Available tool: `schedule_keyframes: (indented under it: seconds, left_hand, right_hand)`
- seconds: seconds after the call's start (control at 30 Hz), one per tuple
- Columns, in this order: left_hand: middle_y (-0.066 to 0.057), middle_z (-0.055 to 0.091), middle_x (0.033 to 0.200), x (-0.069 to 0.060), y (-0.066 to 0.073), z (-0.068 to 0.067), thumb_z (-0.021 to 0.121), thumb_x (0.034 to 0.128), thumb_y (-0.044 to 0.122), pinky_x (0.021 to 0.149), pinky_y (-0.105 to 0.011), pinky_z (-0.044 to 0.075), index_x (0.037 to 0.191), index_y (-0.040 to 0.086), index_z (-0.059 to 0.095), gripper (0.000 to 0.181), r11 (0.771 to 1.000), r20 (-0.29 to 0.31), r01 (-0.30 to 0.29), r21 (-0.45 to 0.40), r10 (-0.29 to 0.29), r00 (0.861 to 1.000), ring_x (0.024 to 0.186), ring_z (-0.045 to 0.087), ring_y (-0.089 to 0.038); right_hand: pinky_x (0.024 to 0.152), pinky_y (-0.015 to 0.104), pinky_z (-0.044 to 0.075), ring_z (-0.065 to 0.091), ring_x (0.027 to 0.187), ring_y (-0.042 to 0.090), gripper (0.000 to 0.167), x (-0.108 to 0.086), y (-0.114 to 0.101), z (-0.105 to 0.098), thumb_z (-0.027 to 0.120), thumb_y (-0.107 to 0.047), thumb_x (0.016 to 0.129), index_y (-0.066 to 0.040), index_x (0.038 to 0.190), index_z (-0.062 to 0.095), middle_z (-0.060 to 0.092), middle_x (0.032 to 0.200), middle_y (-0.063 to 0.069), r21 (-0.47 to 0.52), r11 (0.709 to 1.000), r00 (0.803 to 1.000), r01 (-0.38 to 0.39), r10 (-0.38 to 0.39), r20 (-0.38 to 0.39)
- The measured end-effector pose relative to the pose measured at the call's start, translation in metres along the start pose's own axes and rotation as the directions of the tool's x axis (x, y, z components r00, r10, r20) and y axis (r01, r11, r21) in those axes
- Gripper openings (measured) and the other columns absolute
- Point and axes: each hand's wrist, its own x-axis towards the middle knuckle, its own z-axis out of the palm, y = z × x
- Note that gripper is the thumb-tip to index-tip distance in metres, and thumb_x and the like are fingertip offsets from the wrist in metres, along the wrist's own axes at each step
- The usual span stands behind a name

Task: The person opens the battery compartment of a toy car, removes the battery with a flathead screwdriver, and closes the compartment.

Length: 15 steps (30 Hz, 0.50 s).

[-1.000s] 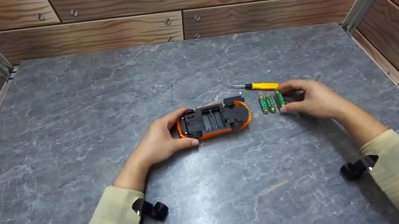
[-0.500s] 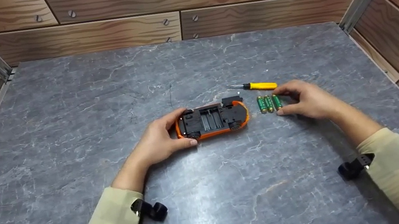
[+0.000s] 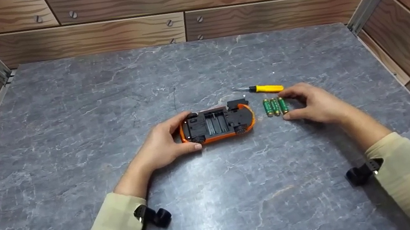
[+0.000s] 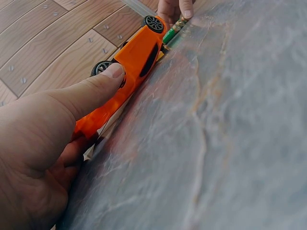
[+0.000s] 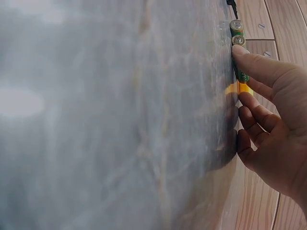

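An orange toy car lies wheels up on the table, its battery compartment uncovered and without batteries. My left hand grips the car's left end, thumb along the near side and fingers at the far side; the left wrist view shows the thumb against the orange body. To the right of the car, three green batteries stand side by side. My right hand pinches the rightmost battery by its ends between thumb and index finger. The other two, a left battery and a middle battery, lie beside it.
A yellow-handled screwdriver lies just behind the batteries, its shaft pointing left. A small black cover sits at the car's far right side. Wood-patterned panels wall the grey marbled table.
My right hand has slid the rightmost battery left and straightened it, so it now lies close beside the other two. The left hand and the car stay in place.
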Motion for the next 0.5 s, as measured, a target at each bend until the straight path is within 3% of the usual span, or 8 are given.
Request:
schedule_keyframes:
  seconds: [0.23,0.5]
  left_hand:
    - [-0.003,0.057,0.156,-0.002,0.0,0.0,0.097,0.0776,0.036,0.122,-0.038,0.036,0.161,0.015,0.047,0.1,1.0,0.003,0.009,0.001,-0.009,1.0,0.136,0.056,-0.016]
    - [-0.003,0.057,0.156,0.0,0.002,-0.001,0.096,0.0788,0.037,0.123,-0.038,0.035,0.161,0.014,0.046,0.099,1.0,0.006,-0.002,0.007,0.002,1.0,0.139,0.054,-0.017]
  right_hand:
    - [0.113,0.056,0.041,0.06,0.128,0.037,0.065,-0.003,-0.007,-0.001,0.089,-0.022,0.089,-0.004,0.145,0.061,0.066,0.139,0.02,0.112,0.993,0.999,-0.036,0.036,0.001]
    - [0.108,0.063,0.043,0.057,0.131,0.038,0.06,-0.001,-0.03,-0.001,0.083,-0.024,0.095,-0.007,0.148,0.059,0.066,0.14,0.017,0.022,0.999,0.995,0.036,-0.033,-0.099]
